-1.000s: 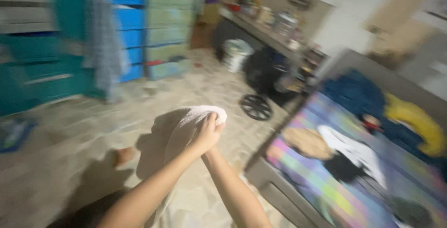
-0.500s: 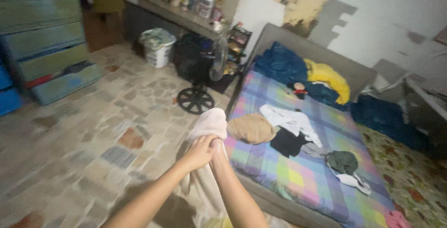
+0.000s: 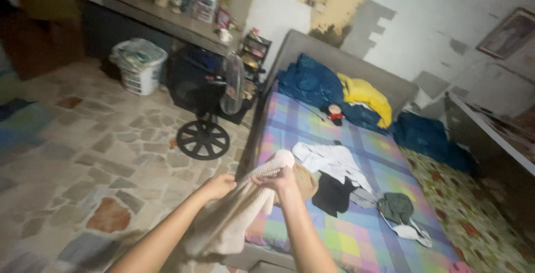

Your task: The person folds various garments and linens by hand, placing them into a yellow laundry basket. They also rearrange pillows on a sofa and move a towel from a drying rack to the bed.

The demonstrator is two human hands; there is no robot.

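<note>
While both arms reach forward at the edge of the bed with the multicoloured checked sheet (image 3: 356,234), the left hand (image 3: 218,186) and right hand (image 3: 278,180) each pinch the cream knitted cloth (image 3: 245,206) with fingers closed on its upper edge; it hangs between them, drooping past the mattress corner. Beyond lie a white garment (image 3: 329,161), a black garment (image 3: 333,194) and a black floor fan (image 3: 203,138) on the stone-patterned floor (image 3: 100,161).

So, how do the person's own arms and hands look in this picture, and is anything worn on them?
Both forearms are bare from the bottom edge of the picture to the wrists; no sleeve shows. The left hand and the right hand wear no gloves. I see no watch, bracelet or ring, though the picture is slightly blurred, so small items could be missed. The upper arms are out of view.
</note>
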